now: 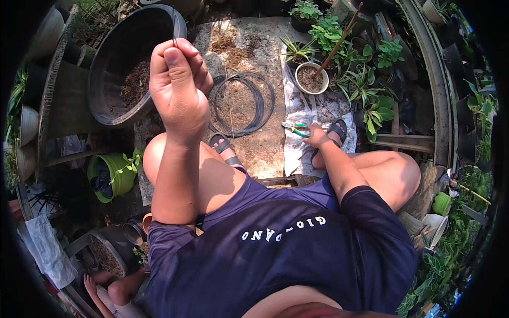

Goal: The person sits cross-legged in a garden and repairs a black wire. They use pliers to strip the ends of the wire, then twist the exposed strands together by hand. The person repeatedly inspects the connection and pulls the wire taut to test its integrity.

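Raised in front of the large black pot, my left hand (179, 87) pinches a thin black wire (174, 25) between thumb and fingers. The wire sticks up past my fingertips; its lower part is hidden by the hand. Lower down, near my sandalled foot, my right hand (317, 137) is closed round pliers (300, 127) with green and yellow handles, their jaws pointing left over a white sack (299, 153). Between my feet and the far pots lies a loose coil of black wire (260, 108) on the ground sheet.
The big black pot (101, 90) with soil stands at the left. A white pot (313, 93) with a stick and several leafy plants (360, 87) are at the right. A lime-green pot (124, 177) sits by my left knee. Another person's bare leg (123, 291) shows at the lower left.
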Demonstrator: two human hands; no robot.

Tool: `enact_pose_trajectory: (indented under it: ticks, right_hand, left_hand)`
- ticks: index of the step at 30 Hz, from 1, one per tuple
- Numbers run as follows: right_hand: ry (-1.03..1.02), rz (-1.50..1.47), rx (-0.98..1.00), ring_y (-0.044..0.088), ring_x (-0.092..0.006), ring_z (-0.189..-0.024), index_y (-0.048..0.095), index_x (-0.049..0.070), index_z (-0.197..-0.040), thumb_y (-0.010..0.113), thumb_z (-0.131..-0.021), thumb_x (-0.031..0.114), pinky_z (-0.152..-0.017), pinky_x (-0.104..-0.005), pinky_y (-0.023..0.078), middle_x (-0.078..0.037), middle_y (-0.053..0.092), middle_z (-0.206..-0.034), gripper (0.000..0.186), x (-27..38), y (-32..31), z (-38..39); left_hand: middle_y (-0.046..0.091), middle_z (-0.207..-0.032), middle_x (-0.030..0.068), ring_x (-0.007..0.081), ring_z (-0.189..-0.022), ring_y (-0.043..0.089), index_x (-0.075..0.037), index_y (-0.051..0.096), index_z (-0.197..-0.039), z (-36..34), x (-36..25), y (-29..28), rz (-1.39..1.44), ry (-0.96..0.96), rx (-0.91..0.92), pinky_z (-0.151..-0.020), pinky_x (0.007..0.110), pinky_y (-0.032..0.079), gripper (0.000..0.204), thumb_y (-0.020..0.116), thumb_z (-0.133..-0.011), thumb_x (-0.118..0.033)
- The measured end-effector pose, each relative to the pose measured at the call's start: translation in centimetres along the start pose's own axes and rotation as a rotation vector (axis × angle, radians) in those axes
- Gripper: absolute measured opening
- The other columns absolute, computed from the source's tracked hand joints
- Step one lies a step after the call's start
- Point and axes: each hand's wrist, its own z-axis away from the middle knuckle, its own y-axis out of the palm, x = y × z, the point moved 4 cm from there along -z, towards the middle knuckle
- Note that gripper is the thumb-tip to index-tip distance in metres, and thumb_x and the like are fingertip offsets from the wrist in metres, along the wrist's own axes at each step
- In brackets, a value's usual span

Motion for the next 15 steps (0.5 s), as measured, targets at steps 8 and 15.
enact_pose_trajectory:
  ticks: [8,15]
  right_hand:
    - [-0.086,0.295,-0.078,0.050,-0.0377,-0.121,0.058,0.006,-0.119,0.080,-0.073,0.012,-0.100,-0.0438,0.046,-0.017,0.050,-0.126,0.051,2.9,-0.3,-0.1]
    - [-0.147,0.378,0.019,0.055,-0.0388,-0.112,0.067,0.007,-0.109,0.068,-0.081,0.011,-0.093,-0.0472,0.050,-0.018,0.053,-0.121,0.028,2.6,1.8,-2.5]
  left_hand:
    - [0.031,-0.070,-0.0047,0.0078,-0.060,0.028,-0.012,0.052,-0.102,-0.5,0.9,-1.8,0.042,-0.085,-0.046,-0.054,0.023,0.027,0.030,0.046,-0.103,-0.041]
    - [0.032,-0.069,-0.0057,0.0069,-0.061,0.032,-0.017,0.048,-0.100,-1.9,0.7,-2.8,0.161,-0.248,-0.197,-0.063,0.024,0.035,0.029,0.039,-0.105,-0.043]
